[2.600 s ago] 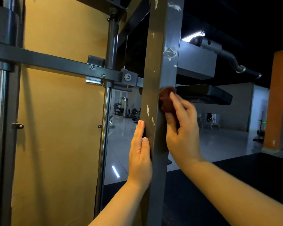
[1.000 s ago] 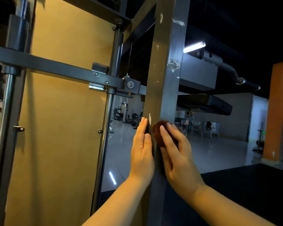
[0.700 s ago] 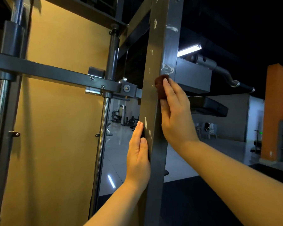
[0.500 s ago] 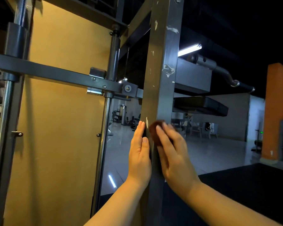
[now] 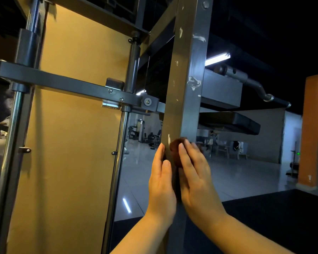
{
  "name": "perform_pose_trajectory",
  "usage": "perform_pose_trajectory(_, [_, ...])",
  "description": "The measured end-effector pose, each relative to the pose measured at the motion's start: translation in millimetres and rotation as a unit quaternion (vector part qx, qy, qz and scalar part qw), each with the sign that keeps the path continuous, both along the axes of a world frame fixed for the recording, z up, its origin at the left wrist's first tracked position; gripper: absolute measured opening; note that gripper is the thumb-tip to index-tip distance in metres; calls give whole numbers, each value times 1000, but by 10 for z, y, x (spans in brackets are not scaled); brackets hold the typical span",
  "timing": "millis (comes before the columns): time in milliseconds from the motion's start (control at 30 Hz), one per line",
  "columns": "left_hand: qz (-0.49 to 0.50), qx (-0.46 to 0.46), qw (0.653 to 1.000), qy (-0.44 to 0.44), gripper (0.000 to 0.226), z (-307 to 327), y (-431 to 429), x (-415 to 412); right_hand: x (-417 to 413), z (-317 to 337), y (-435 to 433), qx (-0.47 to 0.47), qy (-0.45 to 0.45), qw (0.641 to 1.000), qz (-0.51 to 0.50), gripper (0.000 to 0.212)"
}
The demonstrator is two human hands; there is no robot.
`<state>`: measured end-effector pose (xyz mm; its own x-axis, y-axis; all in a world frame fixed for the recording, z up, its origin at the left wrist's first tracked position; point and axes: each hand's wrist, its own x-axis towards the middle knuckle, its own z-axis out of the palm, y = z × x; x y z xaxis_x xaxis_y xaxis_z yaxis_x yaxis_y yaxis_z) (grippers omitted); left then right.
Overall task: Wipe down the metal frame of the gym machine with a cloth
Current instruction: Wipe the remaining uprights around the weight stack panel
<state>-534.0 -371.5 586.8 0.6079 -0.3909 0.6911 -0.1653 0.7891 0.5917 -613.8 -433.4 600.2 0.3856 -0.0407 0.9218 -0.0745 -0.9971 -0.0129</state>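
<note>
My right hand (image 5: 196, 180) lies flat on the front of the grey upright post (image 5: 185, 88) of the machine's frame, fingers straight and close together, pressing a small dark reddish-brown cloth (image 5: 174, 151) against the metal. The cloth sits under my fingertips, and only its upper left part shows past them. It is on the post's near face, a little below the level of the black padded rest (image 5: 229, 123) that juts out to the right behind the post. My left hand (image 5: 162, 186) is laid flat against the post's left face, fingers straight and held together. It holds nothing, and its thumb side lies just beside my right hand with the post's edge between them. The post's paint is chipped in pale spots above the cloth, with a larger scuffed patch higher up on its right edge. A grey crossbar (image 5: 62, 83) runs in from the left and meets the post well above my hands, bolted where it crosses a chrome guide rod (image 5: 120, 143). Behind the bar and rod stands a flat yellow panel (image 5: 72, 143). Up to the right a bent handle bar (image 5: 255, 85) reaches out under a lit tube lamp (image 5: 217, 58). An orange pillar (image 5: 314, 134) stands at the far right over the shiny floor (image 5: 237, 176)
</note>
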Motion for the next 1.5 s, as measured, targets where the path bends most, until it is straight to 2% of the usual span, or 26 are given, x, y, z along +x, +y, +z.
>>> perform_pose_trajectory(167, [-3, -34, 999, -17, 63, 203, 162, -191, 26, 255, 199, 31, 40, 998, 23, 79])
perform_pose_trajectory(267, [-9, -35, 996, -77, 60, 358, 218, -210, -26, 339, 276, 95, 87, 988, 90, 77])
perform_pose_trajectory(367, [-79, -17, 993, -85, 68, 359, 177, -162, -159, 353, 249, 103, 127, 974, 154, 75])
perform_pose_trajectory(433, [-51, 4, 995, -85, 76, 316, 91, -77, -239, 374, 263, 134, 118, 962, 207, 79])
perform_pose_trajectory(500, [-12, 8, 997, -78, 68, 284, 29, -11, -267, 446, 257, 130, 65, 963, 228, 68])
perform_pose_trajectory(600, [66, -13, 997, -41, 31, 220, -3, 25, -161, 596, 168, 91, -24, 982, 164, 57])
perform_pose_trajectory(700, [146, 8, 989, 2, 18, 78, 48, 41, 39, 610, 98, 103, -21, 988, 114, 58])
perform_pose_trajectory(833, [98, 48, 993, 52, 19, -97, 100, 129, 160, 459, 53, 119, -27, 983, 140, 58])
perform_pose_trajectory(967, [135, 37, 987, 73, 25, 245, 3, 216, 215, 470, 21, 107, -44, 984, 136, 56])
perform_pose_trajectory(1033, [157, 38, 986, 52, 28, 473, -37, 252, 231, 452, -15, 105, -50, 983, 141, 56])
perform_pose_trajectory(1100, [132, 15, 991, 15, 27, 526, -25, 208, 234, 446, -38, 105, -60, 981, 149, 55])
perform_pose_trajectory(1167, [115, -4, 992, -52, 29, 330, 42, 83, 243, 437, -45, 108, -69, 979, 156, 54])
perform_pose_trajectory(1233, [159, -5, 981, -109, 38, 5, 72, -2, 270, 413, -58, 96, -82, 980, 155, 55])
perform_pose_trajectory(1333, [171, -16, 979, -110, 43, -275, 20, 17, 318, 389, -74, 75, -95, 982, 149, 59])
perform_pose_trajectory(1500, [125, -15, 986, -110, 42, 222, -25, 196, 359, 391, -93, 59, -104, 982, 150, 59])
